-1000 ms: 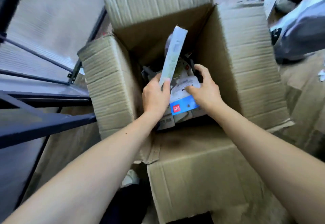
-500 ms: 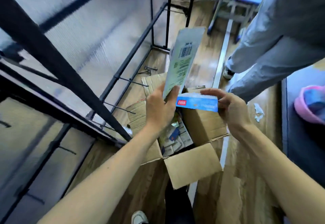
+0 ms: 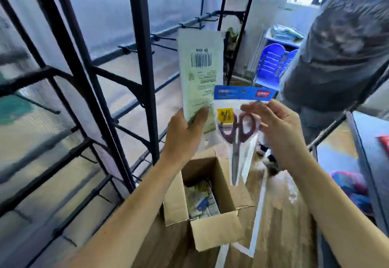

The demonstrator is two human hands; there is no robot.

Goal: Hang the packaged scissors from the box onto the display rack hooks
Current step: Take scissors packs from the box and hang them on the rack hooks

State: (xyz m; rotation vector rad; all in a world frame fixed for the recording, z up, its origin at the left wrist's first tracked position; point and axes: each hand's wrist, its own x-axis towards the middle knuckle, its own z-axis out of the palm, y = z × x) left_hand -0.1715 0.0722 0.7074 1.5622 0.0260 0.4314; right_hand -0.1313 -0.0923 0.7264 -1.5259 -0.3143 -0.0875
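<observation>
My left hand (image 3: 185, 130) grips a pale barcoded pack (image 3: 200, 67); right hand (image 3: 281, 125) pinches a blue-topped clear pack of red-handled scissors (image 3: 236, 128) over the brown cardboard box (image 3: 212, 236). I'd square its header (hole unseen) onto a black wire hook (image 3: 136, 50).

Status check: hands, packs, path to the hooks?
Left hand grips barcode-side pack. Right hand holds blue-header scissors pack. Both above the box, not yet hung. Rack hooks ahead-left, path open.
</observation>
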